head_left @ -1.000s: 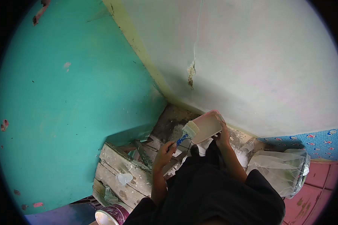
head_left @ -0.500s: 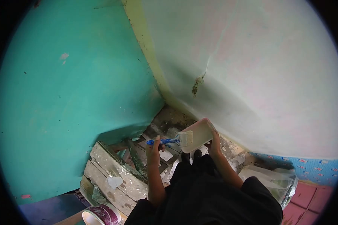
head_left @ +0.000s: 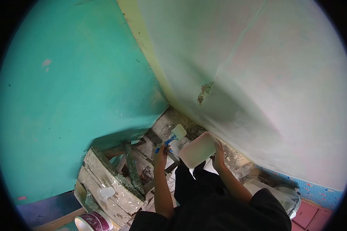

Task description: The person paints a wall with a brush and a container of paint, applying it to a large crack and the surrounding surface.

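My left hand (head_left: 162, 154) is closed round the blue handle of a wide paintbrush (head_left: 179, 132), whose pale bristles point up and away from me. To the right of the brush, my right hand (head_left: 218, 155) grips the right edge of a shallow, pale rectangular tray (head_left: 196, 151). Brush and tray are apart, both held above the cluttered floor in front of my legs. Most of the right hand's fingers are hidden behind the tray.
Green wall (head_left: 77, 84) and whitish wall (head_left: 250, 84), cracked and chipped, meet in the corner ahead. At left stands a worn wooden piece of furniture (head_left: 106, 181) near a purple-and-white bucket (head_left: 92, 222). A plastic-covered container (head_left: 273, 194) sits at right.
The brush has moved off the tray to the left, and its bristles now tilt upward. The tray has shifted slightly left and down in view. The camera view has also shifted.
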`<state>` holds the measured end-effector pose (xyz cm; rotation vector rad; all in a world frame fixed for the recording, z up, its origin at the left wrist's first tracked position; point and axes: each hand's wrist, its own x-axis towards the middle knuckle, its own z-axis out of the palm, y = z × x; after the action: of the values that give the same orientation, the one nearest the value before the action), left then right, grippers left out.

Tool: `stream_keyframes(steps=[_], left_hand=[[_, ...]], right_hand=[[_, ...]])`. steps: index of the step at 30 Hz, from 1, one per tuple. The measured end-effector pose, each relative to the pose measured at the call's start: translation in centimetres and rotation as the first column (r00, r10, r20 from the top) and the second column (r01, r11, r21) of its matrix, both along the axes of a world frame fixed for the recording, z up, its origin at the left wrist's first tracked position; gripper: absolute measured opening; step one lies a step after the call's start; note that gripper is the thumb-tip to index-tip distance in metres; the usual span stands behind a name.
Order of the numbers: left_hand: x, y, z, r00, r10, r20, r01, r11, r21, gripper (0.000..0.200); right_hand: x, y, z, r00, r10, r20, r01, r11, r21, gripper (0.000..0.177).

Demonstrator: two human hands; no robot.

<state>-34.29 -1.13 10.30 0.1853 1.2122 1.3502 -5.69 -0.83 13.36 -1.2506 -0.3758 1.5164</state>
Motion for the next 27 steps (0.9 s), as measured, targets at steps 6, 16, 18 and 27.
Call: stream_keyframes(steps=[6, 16, 18, 27], left_hand=[[2.3, 3.7, -15.6, 0.998, 0.032, -0.06, -0.04, 0.991, -0.13, 0.024], [6.2, 18.0, -25.4, 0.974, 0.21, 0.089, -0.216, 0.975, 0.056, 0.025], [7.0, 20.2, -24.9, 0.963, 0.201, 0.182, -0.228, 0.964, 0.138, 0.028], [8.5, 21.4, -43.5, 0.892, 0.169, 0.42, -0.231, 0.968, 0.101, 0.027]], right_hand=[[-0.2, 0.5, -3.0, 1.0, 0.016, 0.026, -0.017, 0.999, 0.034, 0.049], [0.0, -2.0, -15.5, 0.989, -0.029, 0.142, 0.044, 0.994, -0.104, 0.05], [-0.1, -2.4, -18.0, 0.985, -0.06, 0.161, 0.075, 0.993, -0.087, 0.05], [0.4, -2.7, -26.7, 0.979, -0.114, 0.167, 0.133, 0.985, -0.109, 0.044]])
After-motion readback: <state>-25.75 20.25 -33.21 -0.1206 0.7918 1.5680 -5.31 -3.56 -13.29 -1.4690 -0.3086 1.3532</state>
